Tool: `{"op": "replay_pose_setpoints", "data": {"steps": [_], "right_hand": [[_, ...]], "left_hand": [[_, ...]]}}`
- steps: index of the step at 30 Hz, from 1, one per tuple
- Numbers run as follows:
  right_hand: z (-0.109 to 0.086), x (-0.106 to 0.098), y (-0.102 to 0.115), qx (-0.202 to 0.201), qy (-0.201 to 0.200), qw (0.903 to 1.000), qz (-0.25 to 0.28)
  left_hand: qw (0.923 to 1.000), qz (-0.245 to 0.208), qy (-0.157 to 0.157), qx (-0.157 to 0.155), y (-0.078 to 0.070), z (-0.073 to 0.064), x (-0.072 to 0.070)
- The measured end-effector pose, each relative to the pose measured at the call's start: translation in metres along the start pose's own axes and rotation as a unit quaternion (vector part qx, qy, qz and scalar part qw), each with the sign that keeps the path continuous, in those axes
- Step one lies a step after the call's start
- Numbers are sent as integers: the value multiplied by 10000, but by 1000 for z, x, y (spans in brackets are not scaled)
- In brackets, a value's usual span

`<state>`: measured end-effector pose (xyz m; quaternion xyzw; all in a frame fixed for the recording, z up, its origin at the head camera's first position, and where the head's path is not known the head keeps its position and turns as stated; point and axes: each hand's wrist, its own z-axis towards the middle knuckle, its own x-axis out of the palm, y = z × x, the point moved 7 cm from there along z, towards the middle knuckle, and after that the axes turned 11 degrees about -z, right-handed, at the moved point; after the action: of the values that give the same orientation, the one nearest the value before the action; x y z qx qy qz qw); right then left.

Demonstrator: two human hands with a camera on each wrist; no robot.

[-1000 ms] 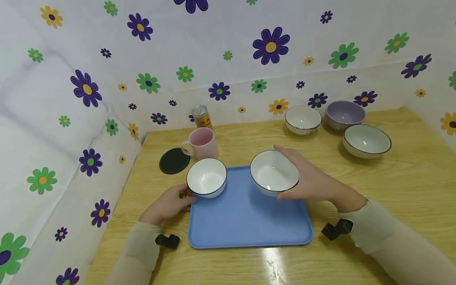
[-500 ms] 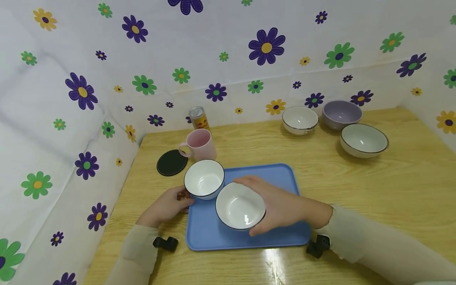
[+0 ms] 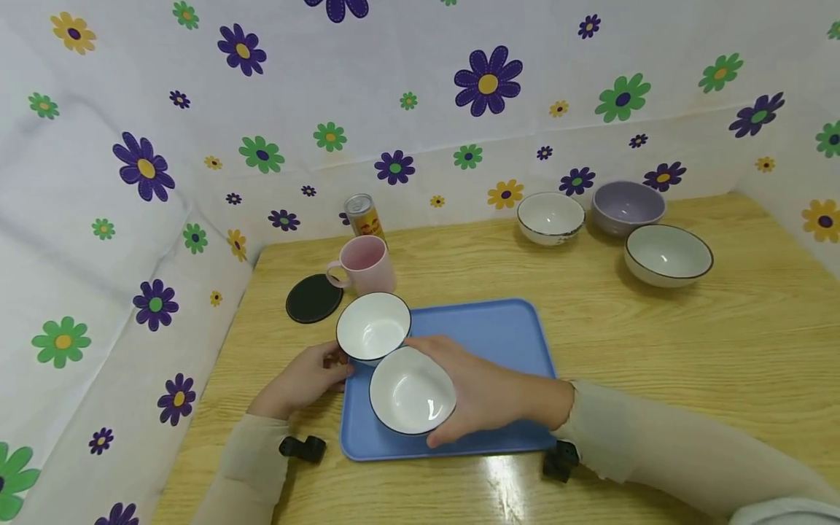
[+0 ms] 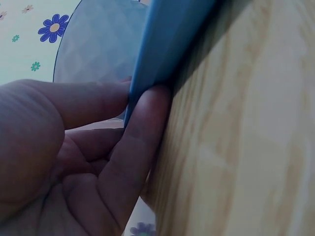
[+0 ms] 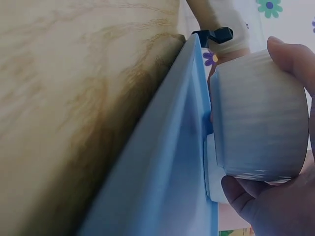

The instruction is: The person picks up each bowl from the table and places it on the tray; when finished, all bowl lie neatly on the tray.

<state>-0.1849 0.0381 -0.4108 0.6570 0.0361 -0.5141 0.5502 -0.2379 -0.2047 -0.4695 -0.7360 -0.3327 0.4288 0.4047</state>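
Note:
My right hand grips a white bowl with a dark rim by its right side, thumb and fingers spread round its wall. The bowl is over the front left of the blue tray; whether its base touches the tray I cannot tell. Just behind it, a similar white bowl sits at the tray's back left corner. My left hand pinches the tray's left edge. In the left wrist view the tray rim runs between thumb and finger, close above the wooden table.
Behind the tray stand a pink mug and a drink can, with a black coaster to their left. At the back right are a white bowl, a purple bowl and a wider white bowl.
My right hand has carried its bowl leftward and toward me, from the tray's back middle to its front left. My left hand stays at the tray's edge.

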Motion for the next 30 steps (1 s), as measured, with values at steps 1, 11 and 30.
{"op": "replay_pose_setpoints", "data": {"steps": [1, 11, 30], "right_hand": [[2, 1, 1, -5, 12, 10000, 2], [10, 14, 1, 336, 107, 9990, 284], [15, 31, 0, 542, 737, 9952, 354]], "left_hand": [[10000, 1, 14, 24, -1, -1, 0], [9995, 259, 131, 122, -2, 3, 0], [9998, 153, 14, -89, 2, 0, -2]]}}
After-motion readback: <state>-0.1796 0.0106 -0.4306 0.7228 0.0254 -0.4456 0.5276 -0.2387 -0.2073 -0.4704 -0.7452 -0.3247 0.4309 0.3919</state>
